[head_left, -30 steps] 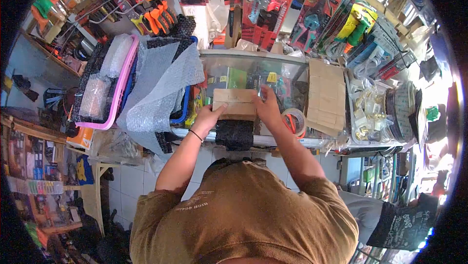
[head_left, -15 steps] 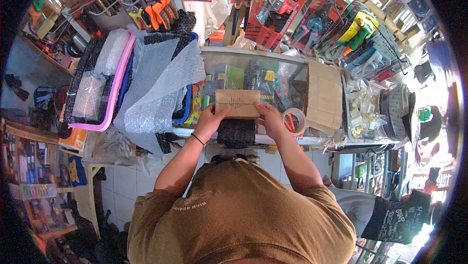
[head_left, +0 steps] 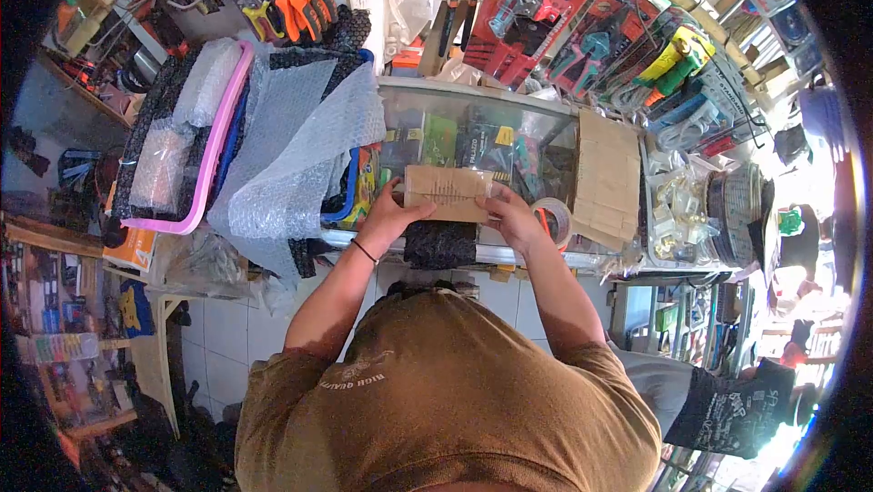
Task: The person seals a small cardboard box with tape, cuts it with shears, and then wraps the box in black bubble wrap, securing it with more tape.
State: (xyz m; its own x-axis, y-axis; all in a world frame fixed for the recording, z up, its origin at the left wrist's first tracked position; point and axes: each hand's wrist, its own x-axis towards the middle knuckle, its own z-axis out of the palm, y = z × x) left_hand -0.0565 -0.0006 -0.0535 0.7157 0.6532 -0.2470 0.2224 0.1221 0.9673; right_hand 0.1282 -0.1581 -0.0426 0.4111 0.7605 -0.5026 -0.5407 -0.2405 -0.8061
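A small brown piece of cardboard (head_left: 447,194) with dark printing spans the gap between my hands, over the front of the glass counter. My left hand (head_left: 389,217) grips its left side, thumb lying across the lower left corner. At the opposite edge, my right hand (head_left: 512,219) holds the cardboard with fingers curled and the thumb on top. Something clear and shiny, perhaps tape, shows along its right end. Black bubble wrap (head_left: 440,245) sits just below the cardboard at the counter's front edge. Close to my right hand lies a roll of tape (head_left: 553,222).
Clear bubble wrap (head_left: 291,155) drapes over a blue basket (head_left: 349,190) to the left, beside a pink-rimmed basket (head_left: 218,142). A flattened cardboard sheet (head_left: 607,178) rests on the glass counter (head_left: 536,128). Packaged tools (head_left: 527,15) hang behind. Another person's leg (head_left: 655,383) shows at right.
My left thumb has slid slightly further across the cardboard. My right fingers have curled more at its right edge. The whole view has shifted slightly.
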